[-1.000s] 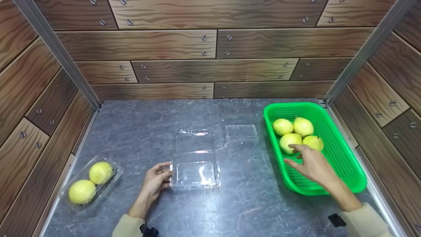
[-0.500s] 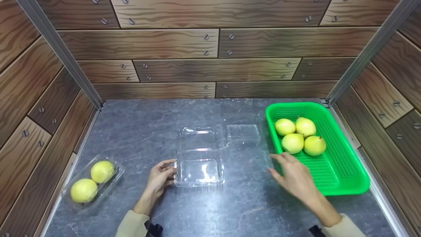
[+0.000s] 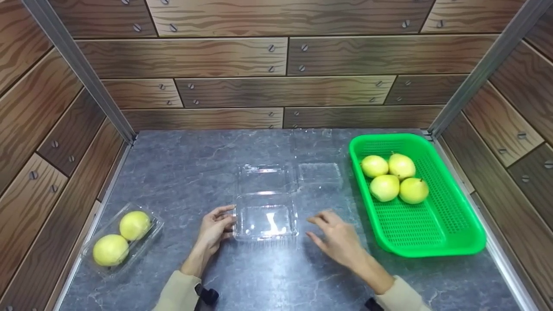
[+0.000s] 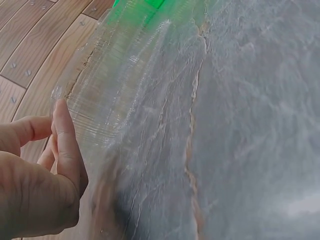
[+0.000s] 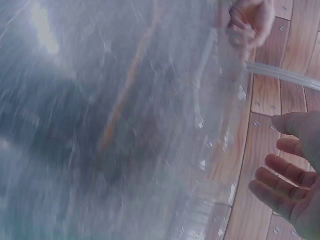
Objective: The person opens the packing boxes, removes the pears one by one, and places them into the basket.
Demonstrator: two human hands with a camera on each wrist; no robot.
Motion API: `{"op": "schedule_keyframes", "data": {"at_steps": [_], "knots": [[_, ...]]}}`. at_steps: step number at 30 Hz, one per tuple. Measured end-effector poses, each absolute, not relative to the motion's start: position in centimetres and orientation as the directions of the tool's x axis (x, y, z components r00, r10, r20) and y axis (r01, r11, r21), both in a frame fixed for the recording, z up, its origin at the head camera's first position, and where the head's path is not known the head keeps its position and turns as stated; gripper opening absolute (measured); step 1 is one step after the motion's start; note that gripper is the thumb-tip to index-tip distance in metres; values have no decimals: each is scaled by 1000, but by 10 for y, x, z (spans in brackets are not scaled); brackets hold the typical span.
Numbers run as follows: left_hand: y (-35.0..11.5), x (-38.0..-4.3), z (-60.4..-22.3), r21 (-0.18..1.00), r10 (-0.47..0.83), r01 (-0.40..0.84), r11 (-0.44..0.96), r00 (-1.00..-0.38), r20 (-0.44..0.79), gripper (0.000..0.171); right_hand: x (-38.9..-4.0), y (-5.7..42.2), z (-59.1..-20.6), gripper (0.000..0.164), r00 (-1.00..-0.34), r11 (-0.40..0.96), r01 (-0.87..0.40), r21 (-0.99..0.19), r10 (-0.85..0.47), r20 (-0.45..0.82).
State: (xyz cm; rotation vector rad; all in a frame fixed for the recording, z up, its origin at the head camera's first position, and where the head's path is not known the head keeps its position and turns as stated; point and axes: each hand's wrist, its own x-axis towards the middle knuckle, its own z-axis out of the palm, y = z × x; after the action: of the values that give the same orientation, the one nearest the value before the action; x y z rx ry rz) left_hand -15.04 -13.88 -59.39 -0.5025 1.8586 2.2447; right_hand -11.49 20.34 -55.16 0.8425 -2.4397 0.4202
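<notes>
Wood-plank walls enclose a grey, marble-patterned tabletop (image 3: 181, 172).
Brown boards with bold dark grain and slotted screw heads cover the back wall (image 3: 229, 56), the left wall (image 3: 47, 147) and the right wall (image 3: 514, 116); grey metal posts, left (image 3: 77, 65) and right (image 3: 479, 65), stand at the two back corners, and a pale metal strip (image 3: 96, 216) edges the tabletop's left side. Whitish veins cross the surface, and a soft white glare (image 3: 272, 276) lies near its front.

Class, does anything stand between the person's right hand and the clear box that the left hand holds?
Nothing visible does: in the head view, only tabletop shows between the right hand and the clear box.
</notes>
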Motion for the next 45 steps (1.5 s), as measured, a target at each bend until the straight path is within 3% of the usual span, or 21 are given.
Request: {"op": "schedule_keyframes", "data": {"at_steps": [5, 13, 30, 35, 45], "knots": [[-136, -155, -594, 916, -75, -349, -199, -926, -369, 51, -120, 182, -564, 35, -645, 715, -688, -125, -523, 557], [-132, -161, -594, 921, -82, -341, -187, -929, -360, 51, -122, 161, -576, 30, -660, 706, -695, -137, -549, 513], [-130, -171, -591, 930, -133, -330, -164, -926, -352, 46, -136, 152, -582, 19, -605, 694, -718, -54, -583, 543], [-128, -171, -588, 960, -186, -277, -41, -942, -280, 43, -140, 151, -581, 18, -610, 695, -717, -57, -586, 534], [-124, -157, -581, 909, -168, 24, 416, -980, 103, 36, -150, 153, -582, 16, -599, 700, -714, -32, -586, 546]]}}
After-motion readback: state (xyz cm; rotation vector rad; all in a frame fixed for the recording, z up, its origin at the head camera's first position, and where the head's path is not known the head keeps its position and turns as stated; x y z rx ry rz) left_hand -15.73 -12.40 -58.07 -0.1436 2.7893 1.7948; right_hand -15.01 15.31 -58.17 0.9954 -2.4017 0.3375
